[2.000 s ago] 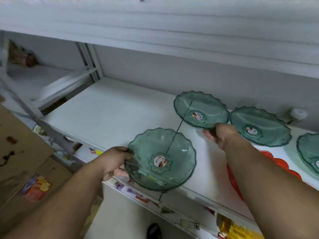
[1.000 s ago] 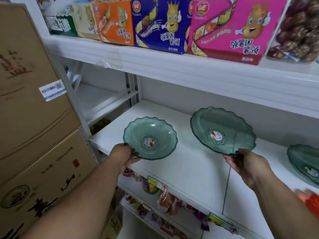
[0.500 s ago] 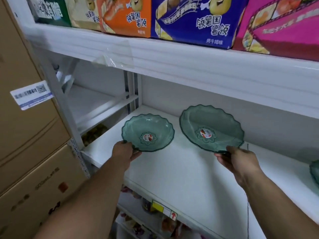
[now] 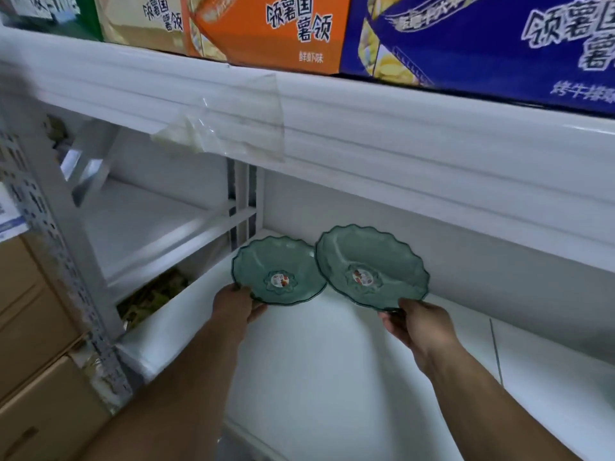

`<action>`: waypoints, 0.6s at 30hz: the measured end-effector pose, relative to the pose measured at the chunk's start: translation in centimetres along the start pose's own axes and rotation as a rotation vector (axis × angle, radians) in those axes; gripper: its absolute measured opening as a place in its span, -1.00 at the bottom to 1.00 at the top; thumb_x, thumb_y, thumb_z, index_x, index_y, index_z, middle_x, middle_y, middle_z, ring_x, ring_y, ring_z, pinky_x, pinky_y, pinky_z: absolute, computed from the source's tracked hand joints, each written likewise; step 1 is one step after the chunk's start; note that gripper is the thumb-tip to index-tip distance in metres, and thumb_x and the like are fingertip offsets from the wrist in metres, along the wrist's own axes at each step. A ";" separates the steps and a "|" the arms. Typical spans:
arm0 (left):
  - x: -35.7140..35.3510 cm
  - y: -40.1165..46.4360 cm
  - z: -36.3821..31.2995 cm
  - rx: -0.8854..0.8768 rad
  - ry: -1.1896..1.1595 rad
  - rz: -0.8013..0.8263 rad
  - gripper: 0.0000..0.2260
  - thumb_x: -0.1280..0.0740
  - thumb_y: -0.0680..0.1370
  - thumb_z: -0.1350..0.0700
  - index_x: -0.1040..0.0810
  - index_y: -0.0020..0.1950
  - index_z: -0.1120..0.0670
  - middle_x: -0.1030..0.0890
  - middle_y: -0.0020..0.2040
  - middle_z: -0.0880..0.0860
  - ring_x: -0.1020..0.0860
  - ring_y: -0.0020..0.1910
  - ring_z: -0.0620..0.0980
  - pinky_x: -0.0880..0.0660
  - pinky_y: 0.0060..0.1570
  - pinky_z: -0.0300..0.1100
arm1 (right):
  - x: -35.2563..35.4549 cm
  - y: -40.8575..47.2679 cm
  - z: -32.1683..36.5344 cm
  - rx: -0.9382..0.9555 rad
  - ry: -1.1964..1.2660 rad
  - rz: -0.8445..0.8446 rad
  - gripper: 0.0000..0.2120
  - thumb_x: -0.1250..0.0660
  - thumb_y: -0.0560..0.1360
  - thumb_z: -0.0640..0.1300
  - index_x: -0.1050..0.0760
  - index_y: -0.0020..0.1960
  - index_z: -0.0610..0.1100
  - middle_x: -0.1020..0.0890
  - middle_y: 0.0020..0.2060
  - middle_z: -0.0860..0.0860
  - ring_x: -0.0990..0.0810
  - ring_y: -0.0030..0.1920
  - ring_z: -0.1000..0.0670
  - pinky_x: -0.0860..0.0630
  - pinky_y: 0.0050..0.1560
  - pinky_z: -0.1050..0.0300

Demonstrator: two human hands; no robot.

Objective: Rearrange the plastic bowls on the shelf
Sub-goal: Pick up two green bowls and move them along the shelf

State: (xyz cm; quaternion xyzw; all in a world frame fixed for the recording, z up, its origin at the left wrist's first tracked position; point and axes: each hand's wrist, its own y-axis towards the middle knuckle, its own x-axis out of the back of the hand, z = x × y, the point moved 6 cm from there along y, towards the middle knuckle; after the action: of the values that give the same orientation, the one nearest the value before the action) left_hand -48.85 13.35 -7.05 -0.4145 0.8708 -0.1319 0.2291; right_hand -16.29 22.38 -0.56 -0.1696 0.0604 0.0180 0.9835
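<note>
Two translucent green plastic bowls with scalloped rims and a round sticker in the middle are held side by side over the back left corner of the white shelf (image 4: 332, 371). My left hand (image 4: 234, 306) grips the near rim of the left bowl (image 4: 279, 271). My right hand (image 4: 417, 324) pinches the near rim of the right bowl (image 4: 371, 266), which tilts toward me. The two rims nearly touch. Whether either bowl rests on the shelf is unclear.
The shelf above (image 4: 366, 128) carries orange (image 4: 266, 31) and blue snack boxes (image 4: 482, 38), with a clear plastic sleeve (image 4: 233, 124) taped to its front edge. A perforated grey upright (image 4: 56, 257) stands at the left, with brown cartons (image 4: 30, 327) beside it.
Both hands have carried the bowls left and deeper toward the shelf's back left corner, and the bowls have come closer together. The other bowls at the right have dropped out of view.
</note>
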 end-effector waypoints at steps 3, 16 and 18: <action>-0.7 1.4 -0.2 -0.012 -0.010 0.015 -0.83 -0.21 0.64 0.26 -0.52 0.20 0.15 -0.64 -0.08 0.16 -0.65 -0.07 0.16 -0.64 -0.05 0.04 | -1.3 1.8 -0.3 0.000 -0.005 0.006 -0.80 -0.27 0.58 -0.26 -0.60 0.07 -0.35 -0.74 -0.17 -0.26 -0.71 -0.25 -0.12 -0.67 -0.19 0.11; -1.3 3.9 0.3 0.007 -0.028 0.037 -0.64 -0.22 0.65 0.18 -0.40 0.44 0.23 -0.62 0.18 0.23 -0.66 -0.01 0.18 -0.64 -0.31 -0.10 | -10.4 5.9 -2.8 -0.016 -0.084 0.054 -0.79 -0.26 0.59 -0.23 -0.60 0.01 -0.37 -0.74 -0.18 -0.27 -0.69 -0.28 -0.10 -0.70 -0.06 -0.02; -1.0 3.6 0.4 0.016 -0.041 0.053 -0.56 -0.24 0.65 0.19 -0.27 0.53 0.19 -0.55 0.29 0.23 -0.64 0.08 0.22 -0.63 -0.22 -0.03 | -12.3 5.8 -3.5 -0.046 -0.080 0.073 -0.79 -0.26 0.59 -0.24 -0.57 0.04 -0.39 -0.73 -0.13 -0.31 -0.69 -0.30 -0.12 -0.70 -0.08 -0.05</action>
State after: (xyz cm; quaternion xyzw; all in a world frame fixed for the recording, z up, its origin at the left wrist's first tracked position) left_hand -50.46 16.40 -8.65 -0.3923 0.8754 -0.1241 0.2535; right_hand -29.17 26.49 -4.21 -0.1888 0.0268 0.0621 0.9797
